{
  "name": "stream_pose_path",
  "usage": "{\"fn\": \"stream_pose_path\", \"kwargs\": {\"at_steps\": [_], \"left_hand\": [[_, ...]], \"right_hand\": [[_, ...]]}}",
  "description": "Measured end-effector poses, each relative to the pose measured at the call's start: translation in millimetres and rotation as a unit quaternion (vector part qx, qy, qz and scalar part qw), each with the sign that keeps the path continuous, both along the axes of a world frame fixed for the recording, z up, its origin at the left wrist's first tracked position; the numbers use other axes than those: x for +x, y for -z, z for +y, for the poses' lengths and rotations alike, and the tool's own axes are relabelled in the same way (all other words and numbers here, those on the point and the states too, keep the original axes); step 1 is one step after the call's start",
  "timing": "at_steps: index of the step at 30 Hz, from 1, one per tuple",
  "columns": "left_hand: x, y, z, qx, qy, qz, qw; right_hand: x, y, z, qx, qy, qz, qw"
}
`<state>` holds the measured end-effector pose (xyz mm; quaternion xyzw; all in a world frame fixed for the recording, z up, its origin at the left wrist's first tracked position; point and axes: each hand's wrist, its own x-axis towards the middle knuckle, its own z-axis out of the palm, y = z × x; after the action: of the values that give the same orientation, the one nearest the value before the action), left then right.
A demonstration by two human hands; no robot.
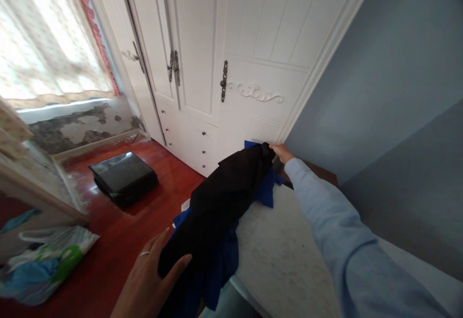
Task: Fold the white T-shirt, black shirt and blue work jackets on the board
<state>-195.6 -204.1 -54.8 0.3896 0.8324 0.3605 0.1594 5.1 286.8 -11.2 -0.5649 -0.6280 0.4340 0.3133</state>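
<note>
A long black garment (226,185) lies lengthwise over blue cloth (265,190) on a pale marbled tabletop (282,245). At the far end of the black garment, my right hand (282,153) is closed, pinching its bunched edge. My left hand (154,272) is at the near end, with the thumb lying over the black garment and the fingers stretched along its left side. The thumb and fingers stand apart. Blue cloth shows on both sides under the black garment, and its near part hangs past the table edge.
A white wardrobe (195,43) with drawers stands behind the table, beside a grey-blue wall (390,76). On the red wooden floor (123,236) sit a black ribbed case (125,175) and a plastic bag of things (47,260). A curtained window (50,38) is at left.
</note>
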Motion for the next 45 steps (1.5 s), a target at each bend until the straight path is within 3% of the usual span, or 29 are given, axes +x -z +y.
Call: {"fn": "stream_pose_path", "kwargs": {"at_steps": [4, 7, 10, 14, 17, 19, 22, 24, 27, 30, 33, 37, 39, 41, 43, 45], "left_hand": [[22.4, -7.2, 10.3, 0.065, -0.003, 0.037, 0.997], [50.9, -5.7, 15.7, 0.094, 0.046, 0.028, 0.994], [82.3, -2.2, 17.5, 0.117, 0.114, 0.019, 0.986], [120.6, 1.2, 20.5, 0.123, 0.221, -0.001, 0.968], [150.7, 4.0, 26.6, 0.109, 0.319, -0.027, 0.941], [173.5, 7.4, 30.5, 0.109, 0.383, -0.04, 0.917], [209.6, 15.6, 31.3, 0.112, 0.453, -0.043, 0.883], [232.2, 22.4, 27.5, 0.111, 0.49, -0.042, 0.863], [260.1, 31.1, 17.6, 0.107, 0.527, -0.038, 0.842], [280.4, 33.1, 8.4, 0.094, 0.559, -0.034, 0.823], [293.9, 28.9, 3.4, 0.079, 0.59, -0.038, 0.803], [301.3, 23.4, 1.4, 0.066, 0.598, -0.04, 0.798], [300.7, 22.7, 1.4, 0.062, 0.597, -0.046, 0.799], [299.2, 22.6, 1.8, 0.059, 0.593, -0.056, 0.801], [299.1, 21.5, 2.7, 0.055, 0.588, -0.071, 0.804], [302.3, 18.3, 4.4, 0.055, 0.575, -0.096, 0.81]], "right_hand": [[40.1, 3.1, -31.0, 0.016, -0.023, -0.037, 0.999], [92.0, 13.9, -74.5, 0.038, -0.087, -0.076, 0.993], [163.3, 25.8, -125.5, 0.056, -0.161, -0.128, 0.977], [280.5, 29.2, -193.0, 0.021, -0.166, -0.124, 0.978], [373.1, 25.5, -244.8, 0.009, -0.119, -0.175, 0.977], [429.1, 26.5, -280.6, -0.002, -0.046, -0.264, 0.963], [494.6, 37.9, -334.0, -0.031, 0.072, -0.413, 0.907], [523.6, 49.5, -366.5, -0.062, 0.101, -0.46, 0.88], [548.4, 63.3, -405.7, -0.079, 0.072, -0.428, 0.898], [557.3, 65.0, -427.7, -0.038, 0.042, -0.385, 0.921], [554.7, 57.2, -430.1, -0.018, 0.052, -0.401, 0.914], [542.7, 41.1, -414.0, -0.056, 0.077, -0.425, 0.9], [537.7, 26.5, -404.1, -0.055, 0.077, -0.425, 0.9], [532.4, 2.2, -396.0, -0.017, 0.093, -0.382, 0.919], [522.2, -32.4, -390.7, 0.072, 0.135, -0.264, 0.952], [502.1, -71.5, -388.6, 0.207, 0.187, -0.091, 0.956]]}}
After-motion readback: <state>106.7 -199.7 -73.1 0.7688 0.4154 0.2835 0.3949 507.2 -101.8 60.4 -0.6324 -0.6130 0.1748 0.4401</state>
